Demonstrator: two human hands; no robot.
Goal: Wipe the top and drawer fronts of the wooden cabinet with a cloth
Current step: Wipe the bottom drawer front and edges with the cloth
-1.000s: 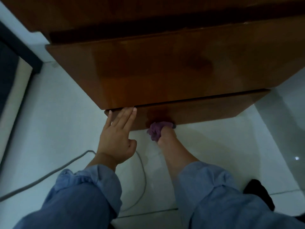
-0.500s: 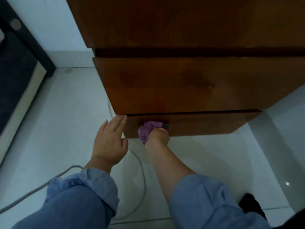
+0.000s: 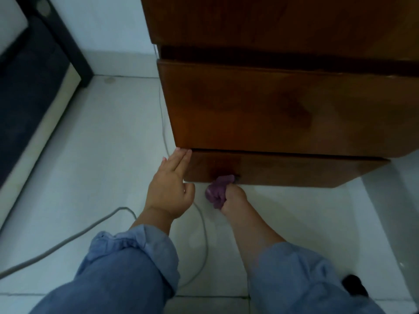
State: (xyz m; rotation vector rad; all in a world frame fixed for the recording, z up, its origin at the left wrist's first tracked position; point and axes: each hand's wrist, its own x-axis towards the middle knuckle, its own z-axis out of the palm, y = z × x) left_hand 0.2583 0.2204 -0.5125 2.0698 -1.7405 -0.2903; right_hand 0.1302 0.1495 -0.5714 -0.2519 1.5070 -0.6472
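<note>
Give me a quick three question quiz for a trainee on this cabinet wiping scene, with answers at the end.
1. True or false: the right hand holds the cloth against the top of the cabinet.
2. Which part does the left hand touch? A) the floor B) the left edge of the bottom drawer C) the cable
3. Fill in: the cloth is ______ in colour.

Key: 1 false, it is at the lower edge of the bottom drawer front. 2 B. 3 purple.
</note>
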